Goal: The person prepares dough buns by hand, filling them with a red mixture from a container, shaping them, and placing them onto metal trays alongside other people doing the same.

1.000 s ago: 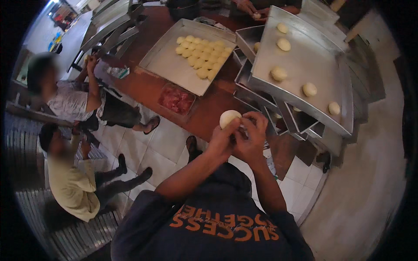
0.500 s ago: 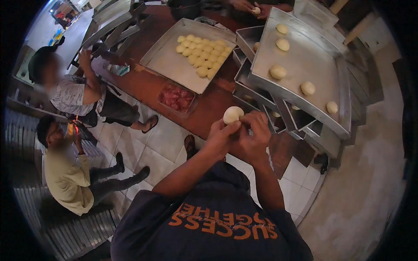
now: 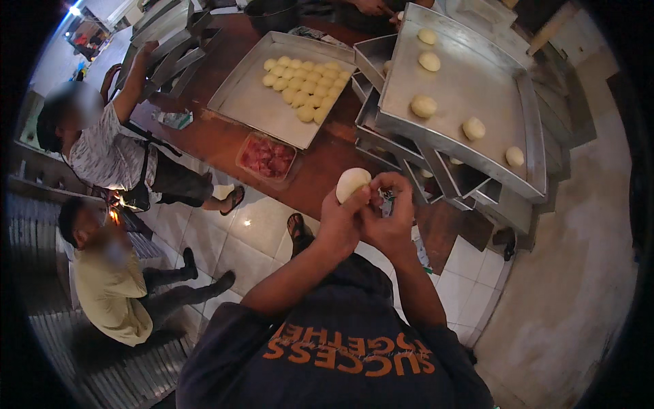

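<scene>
While the topmost tray (image 3: 470, 82) is holding 5 dough balls (image 3: 423, 105), the left hand (image 3: 338, 221) is gripping another ball (image 3: 351, 183) and the right hand (image 3: 392, 219) is pinching its edge

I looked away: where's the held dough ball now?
Near centre in the head view, the dough ball is in the left hand, just left of the right hand.

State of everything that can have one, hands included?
Left hand: closed on dough ball
Right hand: fingers curled beside the ball, contact unclear
Dough ball: held, off the table
Table tray: part filled, dough balls clustered toward its right
Stack's top tray: five dough balls, spaced apart
Red filling: in an uncovered tub
</scene>
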Tool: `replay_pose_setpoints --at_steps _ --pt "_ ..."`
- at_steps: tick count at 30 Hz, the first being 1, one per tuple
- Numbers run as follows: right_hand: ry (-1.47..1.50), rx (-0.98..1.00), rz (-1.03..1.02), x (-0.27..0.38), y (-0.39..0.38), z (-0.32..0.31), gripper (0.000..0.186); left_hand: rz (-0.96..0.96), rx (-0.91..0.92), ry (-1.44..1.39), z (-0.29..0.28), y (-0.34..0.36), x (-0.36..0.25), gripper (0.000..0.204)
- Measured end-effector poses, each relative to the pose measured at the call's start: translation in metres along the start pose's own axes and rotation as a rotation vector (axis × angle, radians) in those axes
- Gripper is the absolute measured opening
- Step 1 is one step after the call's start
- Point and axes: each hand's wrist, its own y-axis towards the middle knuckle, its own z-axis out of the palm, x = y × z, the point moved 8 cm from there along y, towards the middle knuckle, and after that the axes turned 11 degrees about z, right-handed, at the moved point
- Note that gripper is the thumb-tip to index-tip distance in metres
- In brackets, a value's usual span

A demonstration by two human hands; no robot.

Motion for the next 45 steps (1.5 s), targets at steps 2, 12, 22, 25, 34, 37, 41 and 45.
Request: replay_pose_setpoints --at_steps 2,12,22,25,34,37,41,45 --pt "-0.114 0.11 -0.15 0.007 -0.002 -0.001 0.023 0.007 0.009 0.055 0.006 -0.006 -0.003 0.028" --pt "-0.16 0.051 -0.225 0.027 -0.003 -0.005 0.022 0.046 0.04 0.103 0.006 -0.01 0.001 0.029" --pt "-0.292 0.034 -0.354 0.015 -0.008 -0.005 0.024 -0.028 -0.108 0.021 0.007 -0.012 0.012 0.031" --pt "-0.282 0.042 -0.395 0.011 -0.009 -0.01 0.024 -0.1 0.005 -0.169 0.01 -0.008 0.012 0.031" --pt "-0.203 0.09 -0.309 0.015 -0.009 -0.017 0.028 -0.009 0.053 0.031 0.018 -0.014 0.01 0.029" --pt "-0.267 0.048 -0.338 0.016 -0.013 -0.021 0.029 -0.073 0.032 -0.101 0.019 -0.013 0.006 0.029" --pt "-0.265 0.08 -0.225 0.022 -0.008 -0.021 0.03 -0.067 0.054 0.079 0.018 -0.021 0.015 0.03" --pt "-0.249 0.111 -0.324 0.016 -0.016 -0.03 0.029 -0.156 0.071 0.12 0.005 -0.022 0.019 0.033"
